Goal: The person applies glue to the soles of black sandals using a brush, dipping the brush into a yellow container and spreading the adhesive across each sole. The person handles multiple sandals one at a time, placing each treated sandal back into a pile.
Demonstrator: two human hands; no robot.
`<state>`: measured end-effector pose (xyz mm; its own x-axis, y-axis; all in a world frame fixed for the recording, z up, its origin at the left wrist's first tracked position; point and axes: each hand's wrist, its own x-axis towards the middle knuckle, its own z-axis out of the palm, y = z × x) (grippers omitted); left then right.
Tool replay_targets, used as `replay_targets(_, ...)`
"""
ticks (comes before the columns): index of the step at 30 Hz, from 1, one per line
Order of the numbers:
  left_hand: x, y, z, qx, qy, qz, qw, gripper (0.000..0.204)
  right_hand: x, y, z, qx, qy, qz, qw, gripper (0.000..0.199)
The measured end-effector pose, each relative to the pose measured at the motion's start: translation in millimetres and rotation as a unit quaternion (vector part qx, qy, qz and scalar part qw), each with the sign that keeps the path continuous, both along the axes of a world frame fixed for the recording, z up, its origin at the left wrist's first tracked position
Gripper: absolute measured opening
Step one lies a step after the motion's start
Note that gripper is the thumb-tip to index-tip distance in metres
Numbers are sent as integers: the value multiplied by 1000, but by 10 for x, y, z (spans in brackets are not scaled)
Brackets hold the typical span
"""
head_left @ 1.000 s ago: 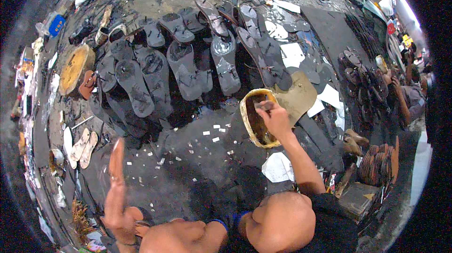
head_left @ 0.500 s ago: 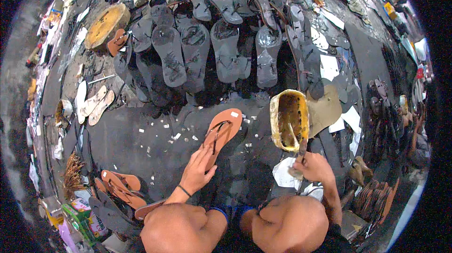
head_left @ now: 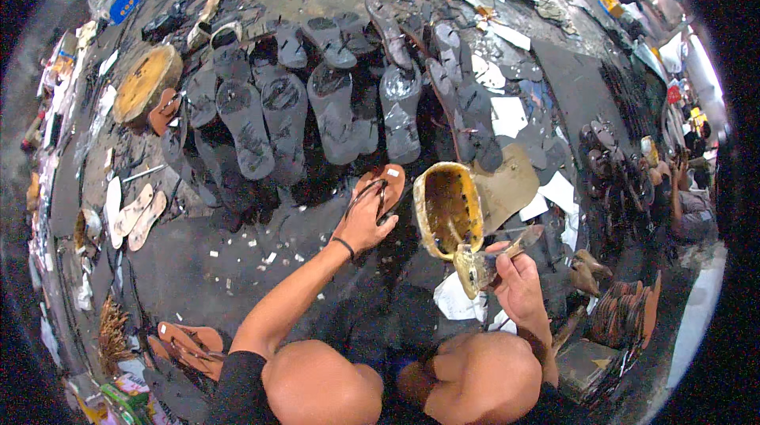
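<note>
My left hand is closed around a brown flip-flop with dark straps; its toe end points away from me. Much of the sandal's heel half is covered by the hand. In my right hand is a flat tool that looks like a brush, its broad end caked with yellowish glue. Thumb and fingers pinch it near the middle. That tool is just in front of the near rim of a yellow, glue-stained tub, which has dark residue inside.
Black sandal soles lean in rows beyond my hands. A round wooden block lies far left, pale insoles below it. Brown sandals rest near my left knee, with stacked brown soles at right. Another person sits far right.
My left hand has moved forward with the brown flip-flop, now gripping it farther up. My right hand has turned, bringing the brush's glue-caked end into view. The whole view has swung right.
</note>
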<state>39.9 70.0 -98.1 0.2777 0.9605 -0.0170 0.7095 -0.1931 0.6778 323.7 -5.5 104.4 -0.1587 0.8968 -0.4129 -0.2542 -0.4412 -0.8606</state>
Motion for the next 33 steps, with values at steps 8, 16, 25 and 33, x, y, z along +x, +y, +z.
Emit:
replay_targets(8, 98, 249, 520, -334, -590, 215, 703, 58, -606, 531, -45, 238, -240, 6, 941, 27)
replay_targets(16, -313, -552, 1122, -201, -745, 271, 575, 44, -1562, 997, -321, 426, -282, 43, 858, 18)
replay_targets(25, -238, -656, 1188, -171, -661, 354, 639, 49, -1564, 854, 19, 469, -323, 11, 822, 18)
replay_targets(33, -268, -631, 1272, -59, -627, 322, 707, 50, -1694, 701, -139, 307, -230, 12, 923, 19)
